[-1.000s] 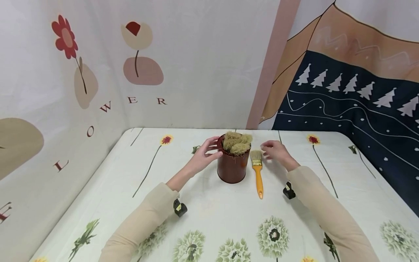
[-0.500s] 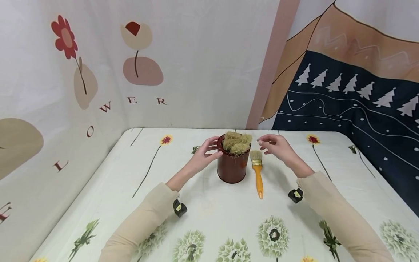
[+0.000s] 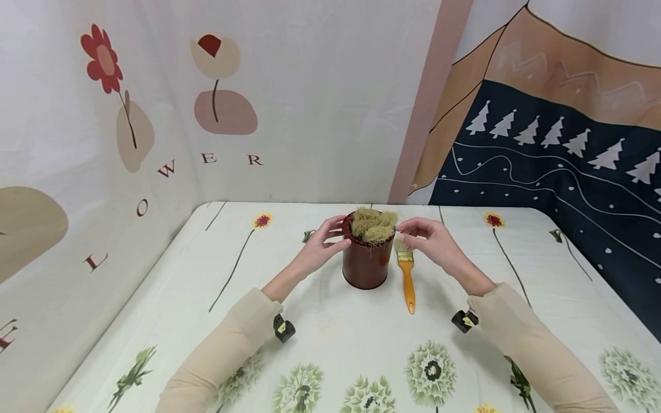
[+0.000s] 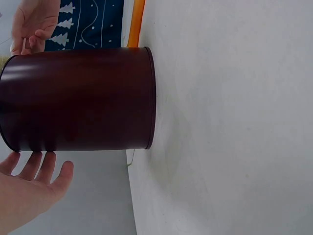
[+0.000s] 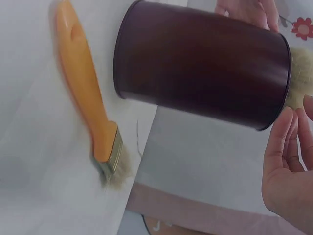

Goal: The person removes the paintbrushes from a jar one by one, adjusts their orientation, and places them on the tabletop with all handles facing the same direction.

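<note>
Nearest, two beige sleeves point(image 3: 527, 338) reach in over the tablecloth point(image 3: 335, 338); beside their cuffs sits a pair of small black devices point(image 3: 284, 328). Further on, a brush point(image 3: 408, 281) lies on the cloth, its orange handle toward the person and its pale bristles pointing away, so its long axis runs roughly straight out from the body. Just to its left stands a dark red can point(image 3: 365, 267), upright, with a tuft of fibre point(image 3: 373, 225) heaped in its mouth and a few strands hanging over the near rim.

The left hand point(image 3: 320, 244) is at the can's left side, fingers spread and fingertips touching its wall near the top. The right hand point(image 3: 434, 244) is on the opposite side, above the bristle end of the brush, its fingers loosely bent and the thumb apart from them; no held thing shows. From its fingertips the tuft lies directly leftward, just beside them at the rim; whether they touch it I cannot tell. The right hand looks the nearer of the two to the tuft. Behind everything hangs a pale printed curtain point(image 3: 320, 115).
</note>
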The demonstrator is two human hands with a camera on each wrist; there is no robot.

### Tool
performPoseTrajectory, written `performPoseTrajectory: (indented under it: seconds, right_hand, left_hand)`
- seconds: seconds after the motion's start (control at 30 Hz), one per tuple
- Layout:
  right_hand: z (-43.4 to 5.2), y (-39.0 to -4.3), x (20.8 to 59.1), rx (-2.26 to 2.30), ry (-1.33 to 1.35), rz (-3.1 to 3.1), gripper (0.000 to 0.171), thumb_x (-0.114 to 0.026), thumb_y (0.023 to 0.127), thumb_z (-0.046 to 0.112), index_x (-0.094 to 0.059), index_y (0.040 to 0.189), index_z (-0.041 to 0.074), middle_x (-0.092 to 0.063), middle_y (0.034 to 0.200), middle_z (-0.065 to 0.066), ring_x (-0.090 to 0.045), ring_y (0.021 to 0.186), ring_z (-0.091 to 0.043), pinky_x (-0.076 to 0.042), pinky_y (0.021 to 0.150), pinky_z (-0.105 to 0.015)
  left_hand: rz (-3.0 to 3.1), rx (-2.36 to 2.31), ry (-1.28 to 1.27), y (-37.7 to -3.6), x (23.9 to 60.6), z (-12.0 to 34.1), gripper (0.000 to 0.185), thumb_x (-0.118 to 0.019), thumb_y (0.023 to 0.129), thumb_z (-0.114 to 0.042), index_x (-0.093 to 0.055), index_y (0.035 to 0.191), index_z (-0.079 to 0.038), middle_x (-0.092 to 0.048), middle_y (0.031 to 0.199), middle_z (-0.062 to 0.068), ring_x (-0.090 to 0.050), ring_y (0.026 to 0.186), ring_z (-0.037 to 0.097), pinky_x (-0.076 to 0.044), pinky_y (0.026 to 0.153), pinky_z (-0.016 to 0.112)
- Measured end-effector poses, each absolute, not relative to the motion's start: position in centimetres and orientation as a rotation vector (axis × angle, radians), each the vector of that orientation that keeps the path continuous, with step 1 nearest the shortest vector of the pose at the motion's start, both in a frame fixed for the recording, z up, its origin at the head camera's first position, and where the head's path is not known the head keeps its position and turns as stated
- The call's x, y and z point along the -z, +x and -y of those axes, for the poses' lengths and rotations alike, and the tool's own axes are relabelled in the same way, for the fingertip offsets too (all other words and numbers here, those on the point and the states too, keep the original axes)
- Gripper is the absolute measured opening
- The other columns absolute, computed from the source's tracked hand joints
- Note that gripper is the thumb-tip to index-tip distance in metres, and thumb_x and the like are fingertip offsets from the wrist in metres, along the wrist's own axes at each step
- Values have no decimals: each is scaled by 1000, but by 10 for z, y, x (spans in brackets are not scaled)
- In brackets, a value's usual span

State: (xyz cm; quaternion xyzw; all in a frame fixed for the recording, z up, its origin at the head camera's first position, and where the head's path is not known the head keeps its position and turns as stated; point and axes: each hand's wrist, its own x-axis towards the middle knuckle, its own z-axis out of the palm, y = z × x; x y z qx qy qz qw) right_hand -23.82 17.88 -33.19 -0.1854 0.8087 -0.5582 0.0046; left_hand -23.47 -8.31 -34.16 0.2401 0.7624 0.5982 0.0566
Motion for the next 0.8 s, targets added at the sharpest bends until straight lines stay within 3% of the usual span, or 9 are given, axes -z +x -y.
performPoseTrajectory:
  seconds: [0.3,0.5,0.8]
  right_hand:
    - [-159,-220,317,1715,-696,-2620,21,-59,84,4,-59,102,-6,-57,84,-14,-52,72,-26,-46,56,-24]
    - [-148,-212,313,1685,-746,-2741,17,-61,82,1,-61,97,-6,-58,80,-12,-52,71,-22,-45,59,-21]
    - [-144,-215,322,1730,-885,-2817,14,-64,80,4,-65,94,0,-58,79,-5,-52,68,-18,-47,58,-24]
  left_hand:
    - [-2310,-1814,727,-234,342,84,57,-53,89,-13,-25,137,-3,-33,132,18,-35,118,29,-34,93,39]
    - [-2309,-1817,723,-234,342,84,56,-54,89,-13,-26,137,-4,-33,132,18,-35,118,28,-35,93,39]
    - [-2310,-1817,729,-235,342,83,56,-53,89,-13,-26,136,-3,-33,132,18,-36,118,29,-35,93,39]
